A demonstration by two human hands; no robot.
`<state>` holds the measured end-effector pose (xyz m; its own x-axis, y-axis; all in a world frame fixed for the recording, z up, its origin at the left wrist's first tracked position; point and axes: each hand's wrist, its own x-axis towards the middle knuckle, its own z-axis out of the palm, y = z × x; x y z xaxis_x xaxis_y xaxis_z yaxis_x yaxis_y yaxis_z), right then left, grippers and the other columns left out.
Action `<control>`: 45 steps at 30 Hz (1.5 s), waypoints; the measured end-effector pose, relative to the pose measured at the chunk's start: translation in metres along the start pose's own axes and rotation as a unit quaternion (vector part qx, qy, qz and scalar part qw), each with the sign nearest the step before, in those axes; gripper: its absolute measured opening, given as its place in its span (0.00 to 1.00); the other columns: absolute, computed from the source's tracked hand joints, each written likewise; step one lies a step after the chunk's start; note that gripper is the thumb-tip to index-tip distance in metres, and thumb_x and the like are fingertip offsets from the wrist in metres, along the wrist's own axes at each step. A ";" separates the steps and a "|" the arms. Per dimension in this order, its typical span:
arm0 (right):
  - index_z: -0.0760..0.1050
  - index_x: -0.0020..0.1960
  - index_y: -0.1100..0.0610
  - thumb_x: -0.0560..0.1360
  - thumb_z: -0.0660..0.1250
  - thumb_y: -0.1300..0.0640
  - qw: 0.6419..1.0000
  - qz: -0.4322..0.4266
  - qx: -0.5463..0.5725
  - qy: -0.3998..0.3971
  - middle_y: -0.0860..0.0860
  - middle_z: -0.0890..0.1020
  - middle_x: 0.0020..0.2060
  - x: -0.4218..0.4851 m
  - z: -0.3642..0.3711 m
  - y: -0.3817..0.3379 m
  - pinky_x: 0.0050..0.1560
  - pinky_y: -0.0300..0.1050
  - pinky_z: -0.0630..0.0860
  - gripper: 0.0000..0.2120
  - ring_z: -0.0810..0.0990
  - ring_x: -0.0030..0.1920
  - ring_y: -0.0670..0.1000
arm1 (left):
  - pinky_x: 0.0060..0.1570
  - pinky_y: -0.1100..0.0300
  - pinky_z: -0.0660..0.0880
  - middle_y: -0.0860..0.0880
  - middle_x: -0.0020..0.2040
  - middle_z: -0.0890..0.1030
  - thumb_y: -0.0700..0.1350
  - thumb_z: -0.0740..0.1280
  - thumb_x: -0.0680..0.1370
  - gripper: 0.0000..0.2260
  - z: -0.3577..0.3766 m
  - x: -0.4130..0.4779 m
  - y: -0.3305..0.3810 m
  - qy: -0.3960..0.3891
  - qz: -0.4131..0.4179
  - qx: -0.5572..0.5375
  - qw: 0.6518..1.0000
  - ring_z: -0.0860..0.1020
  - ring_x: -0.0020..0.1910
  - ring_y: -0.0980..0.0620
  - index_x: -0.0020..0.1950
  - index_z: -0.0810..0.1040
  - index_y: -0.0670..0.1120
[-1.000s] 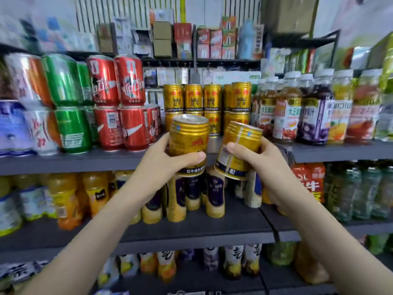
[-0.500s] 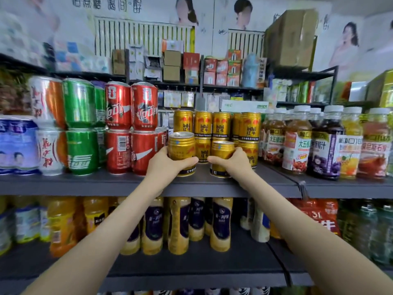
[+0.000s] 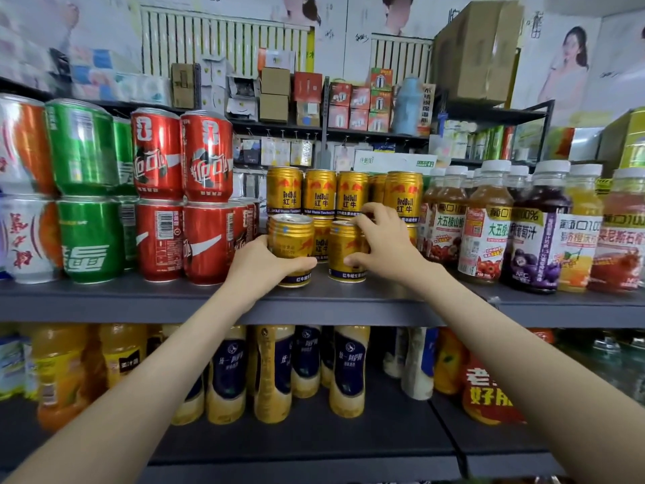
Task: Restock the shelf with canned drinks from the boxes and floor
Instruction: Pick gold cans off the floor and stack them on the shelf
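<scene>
Two gold Red Bull cans stand upright near the front of the grey shelf (image 3: 146, 302). My left hand (image 3: 261, 267) grips the left gold can (image 3: 291, 242) from its left side, thumb across the front. My right hand (image 3: 380, 246) holds the right gold can (image 3: 343, 253), fingers over its top rim and thumb low on its front. Behind them is a two-high stack of the same gold cans (image 3: 319, 193).
Red cola cans (image 3: 181, 204) and green cans (image 3: 83, 190) stand stacked left of the gold ones. Juice bottles (image 3: 488, 225) line the shelf to the right. Milk tea bottles (image 3: 349, 368) and orange drinks fill the lower shelf. Boxes sit on racks behind.
Both hands carried the gold cans up and forward from in front of the shelf edge and set them upright on the shelf, in front of the gold stack.
</scene>
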<state>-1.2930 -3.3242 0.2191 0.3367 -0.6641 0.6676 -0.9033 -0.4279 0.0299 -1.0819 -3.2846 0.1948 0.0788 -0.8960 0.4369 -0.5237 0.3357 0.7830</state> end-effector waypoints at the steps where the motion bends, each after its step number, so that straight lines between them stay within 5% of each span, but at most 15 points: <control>1: 0.67 0.67 0.55 0.71 0.69 0.42 0.998 -0.015 -0.063 0.005 0.53 0.67 0.68 0.003 0.000 0.001 0.70 0.54 0.52 0.30 0.60 0.70 0.54 | 0.50 0.60 0.70 0.55 0.48 0.77 0.58 0.76 0.66 0.20 0.001 0.000 -0.002 0.002 -0.004 0.003 1.000 0.76 0.49 0.55 0.52 0.73 0.56; 8: 0.69 0.65 0.58 0.73 0.63 0.37 0.969 -0.063 -0.239 0.006 0.53 0.75 0.62 0.018 0.007 0.011 0.71 0.59 0.40 0.31 0.64 0.68 0.55 | 0.50 0.59 0.73 0.55 0.49 0.82 0.61 0.76 0.64 0.21 0.004 0.004 -0.011 0.030 -0.026 0.013 0.999 0.78 0.49 0.56 0.52 0.79 0.55; 15: 0.69 0.66 0.59 0.73 0.63 0.38 0.966 -0.049 -0.253 0.007 0.53 0.74 0.63 0.020 0.014 0.009 0.72 0.59 0.40 0.30 0.64 0.69 0.55 | 0.50 0.57 0.74 0.54 0.50 0.81 0.66 0.74 0.63 0.26 0.005 0.005 -0.010 0.039 -0.034 0.072 0.996 0.78 0.49 0.54 0.55 0.78 0.53; 18: 0.65 0.70 0.56 0.75 0.63 0.41 0.984 -0.032 -0.167 0.049 0.52 0.72 0.66 0.015 0.014 0.003 0.71 0.56 0.44 0.29 0.61 0.70 0.54 | 0.49 0.58 0.73 0.54 0.49 0.80 0.65 0.74 0.63 0.27 0.006 0.002 -0.004 0.041 -0.035 0.083 0.995 0.77 0.48 0.53 0.55 0.78 0.52; 20: 0.65 0.71 0.52 0.78 0.60 0.43 0.997 0.002 0.017 0.075 0.50 0.73 0.64 0.011 0.006 -0.009 0.68 0.52 0.54 0.25 0.64 0.68 0.52 | 0.49 0.59 0.73 0.55 0.49 0.80 0.65 0.74 0.63 0.26 0.008 0.001 -0.001 0.032 -0.030 0.082 0.996 0.77 0.49 0.54 0.55 0.78 0.52; 22: 0.66 0.70 0.50 0.77 0.61 0.43 0.957 0.044 0.287 0.001 0.49 0.75 0.60 0.007 -0.005 -0.024 0.62 0.47 0.66 0.25 0.70 0.62 0.49 | 0.52 0.57 0.75 0.55 0.49 0.81 0.66 0.74 0.62 0.27 0.011 0.002 0.003 0.016 -0.019 0.078 0.997 0.78 0.49 0.55 0.54 0.79 0.53; 24: 0.65 0.70 0.51 0.74 0.66 0.42 0.905 0.067 0.411 -0.092 0.47 0.75 0.57 0.002 -0.012 -0.036 0.55 0.39 0.71 0.28 0.74 0.57 0.46 | 0.53 0.54 0.77 0.55 0.47 0.82 0.66 0.74 0.60 0.26 0.017 0.001 0.009 -0.005 -0.010 0.064 0.998 0.79 0.48 0.55 0.51 0.79 0.53; 28: 0.64 0.68 0.51 0.71 0.72 0.48 0.899 0.075 0.421 -0.092 0.41 0.75 0.49 -0.002 -0.013 -0.037 0.47 0.35 0.76 0.30 0.77 0.49 0.41 | 0.53 0.56 0.76 0.58 0.45 0.80 0.58 0.77 0.65 0.15 0.023 0.000 0.022 -0.044 0.020 0.026 0.998 0.78 0.48 0.56 0.45 0.75 0.59; 32: 0.63 0.69 0.50 0.72 0.71 0.47 0.892 0.095 0.434 -0.088 0.46 0.76 0.56 -0.011 -0.015 -0.025 0.55 0.42 0.76 0.29 0.77 0.54 0.46 | 0.55 0.56 0.75 0.53 0.57 0.76 0.59 0.80 0.58 0.41 0.028 0.007 0.020 -0.085 0.003 -0.014 0.996 0.76 0.55 0.54 0.65 0.67 0.47; 37: 0.60 0.73 0.50 0.75 0.68 0.54 0.849 0.091 0.500 -0.140 0.50 0.73 0.63 -0.023 -0.016 -0.015 0.61 0.48 0.74 0.29 0.75 0.60 0.49 | 0.58 0.57 0.74 0.53 0.60 0.77 0.52 0.80 0.62 0.35 0.027 0.011 0.019 -0.149 0.011 -0.046 0.988 0.76 0.57 0.55 0.63 0.67 0.51; 41: 0.56 0.74 0.47 0.75 0.69 0.56 0.882 0.077 0.453 -0.107 0.49 0.69 0.62 -0.028 -0.013 -0.017 0.58 0.47 0.76 0.33 0.77 0.55 0.46 | 0.65 0.49 0.70 0.53 0.64 0.76 0.61 0.77 0.57 0.45 0.021 0.014 0.020 -0.192 0.027 -0.019 0.981 0.75 0.62 0.53 0.71 0.67 0.50; 45: 0.58 0.73 0.46 0.75 0.68 0.61 0.897 0.051 0.427 -0.104 0.50 0.69 0.60 -0.030 -0.014 -0.018 0.53 0.42 0.78 0.32 0.77 0.53 0.50 | 0.65 0.46 0.70 0.46 0.68 0.72 0.49 0.75 0.70 0.38 0.024 0.012 0.020 -0.162 0.041 0.002 0.986 0.73 0.64 0.49 0.73 0.56 0.48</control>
<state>-1.2908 -3.2885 0.2088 0.3855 -0.7887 0.4789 -0.4293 -0.6127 -0.6636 -1.1115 -3.2958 0.2057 -0.2396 -0.9116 0.3339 -0.5211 0.4110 0.7481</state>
